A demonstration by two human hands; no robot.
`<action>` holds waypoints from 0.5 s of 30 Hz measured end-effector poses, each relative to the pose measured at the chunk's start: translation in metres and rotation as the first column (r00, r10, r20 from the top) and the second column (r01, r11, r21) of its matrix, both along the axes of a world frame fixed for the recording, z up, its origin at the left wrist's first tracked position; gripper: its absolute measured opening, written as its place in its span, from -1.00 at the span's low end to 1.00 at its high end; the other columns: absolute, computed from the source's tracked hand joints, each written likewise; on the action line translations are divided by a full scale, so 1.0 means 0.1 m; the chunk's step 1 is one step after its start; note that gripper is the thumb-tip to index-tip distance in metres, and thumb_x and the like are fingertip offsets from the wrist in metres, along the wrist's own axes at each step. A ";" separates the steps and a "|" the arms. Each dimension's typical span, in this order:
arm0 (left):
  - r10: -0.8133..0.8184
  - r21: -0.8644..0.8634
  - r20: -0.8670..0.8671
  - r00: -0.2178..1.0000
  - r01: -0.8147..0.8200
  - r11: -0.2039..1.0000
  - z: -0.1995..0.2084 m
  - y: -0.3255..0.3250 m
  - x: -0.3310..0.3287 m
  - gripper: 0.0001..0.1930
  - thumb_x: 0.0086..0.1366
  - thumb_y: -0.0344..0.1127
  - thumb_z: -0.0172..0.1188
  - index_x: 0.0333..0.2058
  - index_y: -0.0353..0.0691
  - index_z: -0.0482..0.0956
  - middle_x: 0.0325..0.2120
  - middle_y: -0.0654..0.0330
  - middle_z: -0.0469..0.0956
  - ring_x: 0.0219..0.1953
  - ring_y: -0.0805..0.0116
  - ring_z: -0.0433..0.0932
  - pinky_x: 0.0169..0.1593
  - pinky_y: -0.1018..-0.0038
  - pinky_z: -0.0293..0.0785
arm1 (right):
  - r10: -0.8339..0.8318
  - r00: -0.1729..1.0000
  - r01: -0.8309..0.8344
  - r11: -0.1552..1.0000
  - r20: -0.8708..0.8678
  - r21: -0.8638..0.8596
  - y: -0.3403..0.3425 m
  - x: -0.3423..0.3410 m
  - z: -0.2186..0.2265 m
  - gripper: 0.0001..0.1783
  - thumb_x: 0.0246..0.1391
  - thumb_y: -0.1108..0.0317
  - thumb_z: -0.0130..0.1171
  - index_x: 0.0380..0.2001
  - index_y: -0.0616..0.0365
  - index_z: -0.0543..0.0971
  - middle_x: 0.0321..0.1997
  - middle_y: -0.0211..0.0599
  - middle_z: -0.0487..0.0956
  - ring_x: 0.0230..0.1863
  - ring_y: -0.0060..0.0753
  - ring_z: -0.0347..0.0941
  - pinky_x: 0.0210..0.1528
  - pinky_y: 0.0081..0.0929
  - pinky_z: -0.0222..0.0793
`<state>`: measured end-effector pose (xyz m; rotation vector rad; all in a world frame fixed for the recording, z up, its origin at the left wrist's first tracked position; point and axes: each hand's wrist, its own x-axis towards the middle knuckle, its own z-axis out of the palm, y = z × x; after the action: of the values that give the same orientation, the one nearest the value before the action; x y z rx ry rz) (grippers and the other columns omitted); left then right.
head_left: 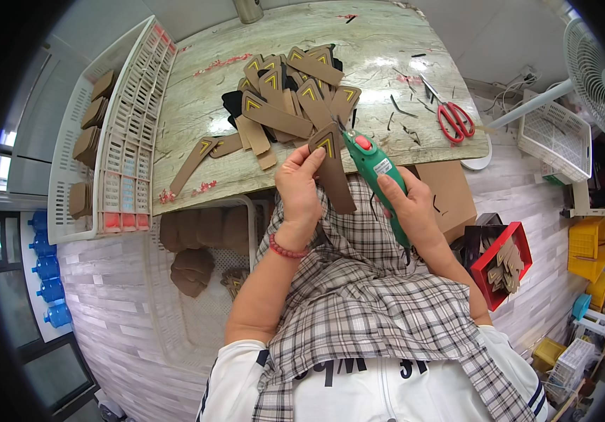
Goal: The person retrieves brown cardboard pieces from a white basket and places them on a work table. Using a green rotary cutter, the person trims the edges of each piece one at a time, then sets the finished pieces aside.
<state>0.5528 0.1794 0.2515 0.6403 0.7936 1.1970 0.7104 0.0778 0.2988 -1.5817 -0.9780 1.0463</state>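
Note:
My left hand [301,184] pinches a flat brown strip [335,181] with a yellow chevron near its angled upper end. In my right hand [411,204] is a green electric hand tool [373,163] with a red button, its fingers wrapped round the body. The tool's narrow dark tip lies at the strip's upper edge; whether they touch, I cannot tell. Just beyond my hands, a loose heap of similar brown strips [281,116] covers part of the table [197,88], with black pieces among them. Two more strips [193,166] lie left of the heap.
Red-handled scissors [456,122] and black scraps [402,107] lie on the right of the table. A white crate [130,133] with brown pieces stands left. Below are a white basket [165,302] and a red box [483,276] of offcuts. A fan [601,67] stands far right.

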 end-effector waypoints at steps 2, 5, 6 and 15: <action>-0.022 0.029 -0.048 0.999 0.023 0.999 0.00 0.06 -0.07 -0.84 0.29 -0.48 0.17 -0.18 -0.37 0.60 -0.34 0.24 0.64 -0.37 0.58 0.55 -0.26 0.66 0.47 | 0.010 1.000 -0.010 1.000 -0.003 0.006 -0.02 0.00 -0.01 -0.55 0.18 0.04 0.21 -0.17 0.28 0.57 -0.56 -0.48 0.44 -0.64 -0.71 0.32 -0.59 -0.66 0.26; -0.048 0.073 -0.047 0.998 0.052 0.996 0.04 0.12 -0.12 -0.84 0.31 -0.49 0.15 -0.17 -0.39 0.60 -0.32 0.22 0.64 -0.34 0.57 0.56 -0.23 0.64 0.49 | 0.013 1.000 -0.013 1.000 0.000 0.009 -0.02 -0.02 0.00 -0.56 0.19 0.05 0.21 -0.16 0.29 0.57 -0.57 -0.47 0.44 -0.64 -0.72 0.32 -0.59 -0.66 0.25; -0.058 0.068 -0.060 0.997 0.062 0.996 0.05 0.13 -0.13 -0.84 0.31 -0.49 0.14 -0.17 -0.39 0.60 -0.32 0.22 0.64 -0.34 0.56 0.57 -0.22 0.64 0.49 | 0.013 1.000 -0.013 1.000 0.005 0.012 -0.02 -0.02 0.00 -0.56 0.19 0.05 0.20 -0.17 0.29 0.57 -0.57 -0.47 0.45 -0.64 -0.72 0.32 -0.59 -0.66 0.25; -0.179 0.123 -0.212 0.961 0.208 0.970 0.08 0.29 -0.34 -0.86 0.29 -0.48 0.16 -0.19 -0.35 0.61 -0.33 0.26 0.64 -0.32 0.58 0.56 -0.18 0.64 0.48 | 0.048 0.999 -0.048 0.999 -0.011 0.011 -0.04 -0.02 0.04 -0.54 0.20 0.03 0.19 -0.15 0.29 0.56 -0.57 -0.49 0.43 -0.64 -0.73 0.28 -0.60 -0.68 0.21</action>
<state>0.5186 0.2088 0.2596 0.9479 0.7964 1.0266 0.7084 0.0741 0.3027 -1.5489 -1.0165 1.0801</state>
